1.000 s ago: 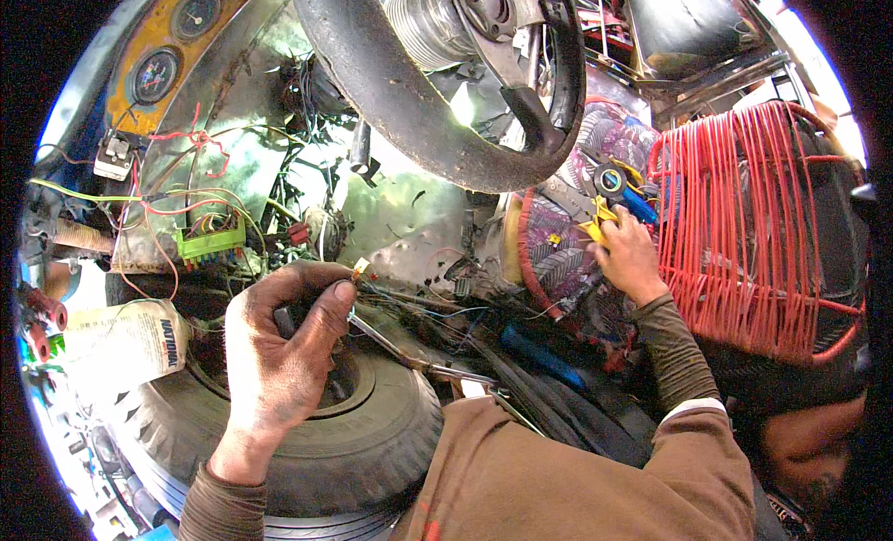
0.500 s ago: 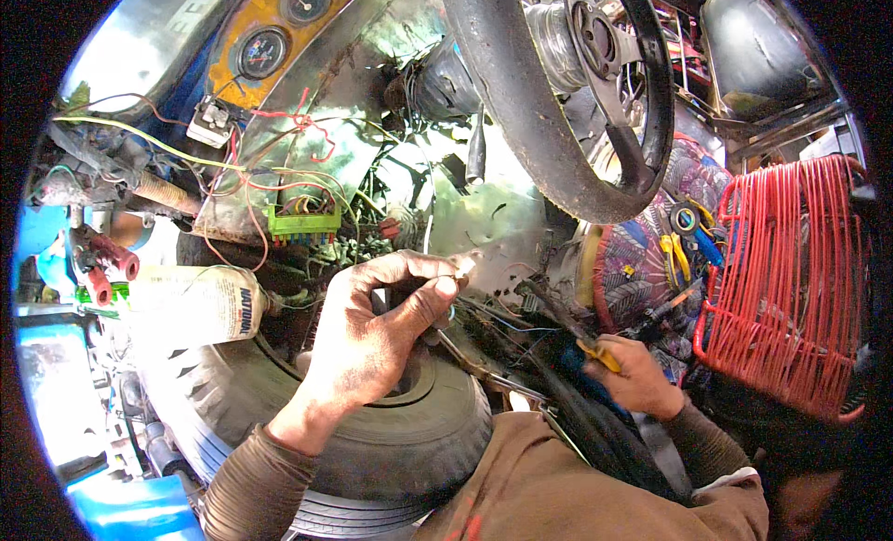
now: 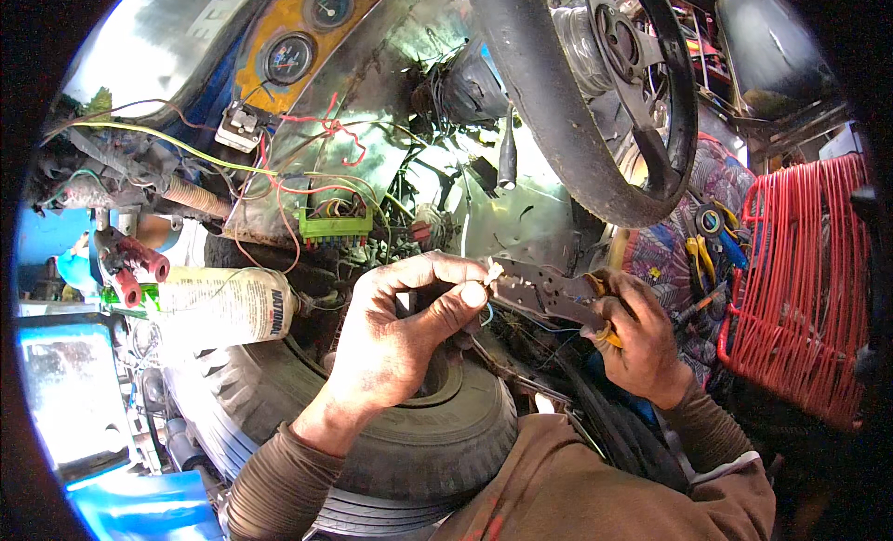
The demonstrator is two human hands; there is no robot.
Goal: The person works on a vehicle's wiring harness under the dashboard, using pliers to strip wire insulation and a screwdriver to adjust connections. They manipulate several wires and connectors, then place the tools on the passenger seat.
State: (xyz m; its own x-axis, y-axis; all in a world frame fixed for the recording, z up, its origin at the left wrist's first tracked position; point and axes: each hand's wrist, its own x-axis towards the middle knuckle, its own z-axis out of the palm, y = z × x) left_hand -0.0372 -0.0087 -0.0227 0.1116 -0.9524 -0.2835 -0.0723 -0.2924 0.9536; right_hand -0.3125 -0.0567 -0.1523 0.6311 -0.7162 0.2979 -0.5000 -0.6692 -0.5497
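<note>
My left hand [image 3: 386, 346] pinches a small whitish piece [image 3: 492, 272] between thumb and forefinger; its kind is too small to make out. A bit of thin light-blue wire [image 3: 487, 315] shows just below the fingertips. My right hand [image 3: 644, 344] is closed round the yellow handles of flat, dark wire-crimping pliers [image 3: 547, 293]. The tip of the pliers reaches the whitish piece, and I cannot tell whether the two touch. Beneath my left hand lies a large tyre [image 3: 437, 443].
A black steering wheel [image 3: 567, 122] rises at the upper right. Loose wires run to a green fuse block [image 3: 335, 227]. A white bottle [image 3: 223, 304] lies on the tyre's left. Yellow-handled pliers [image 3: 699, 262] rest on patterned cloth beside a red corded chair [image 3: 800, 290].
My right hand has raised the crimping pliers up and left, to the fingertips of my left hand. My left hand keeps its pinch. The whole view has shifted slightly.
</note>
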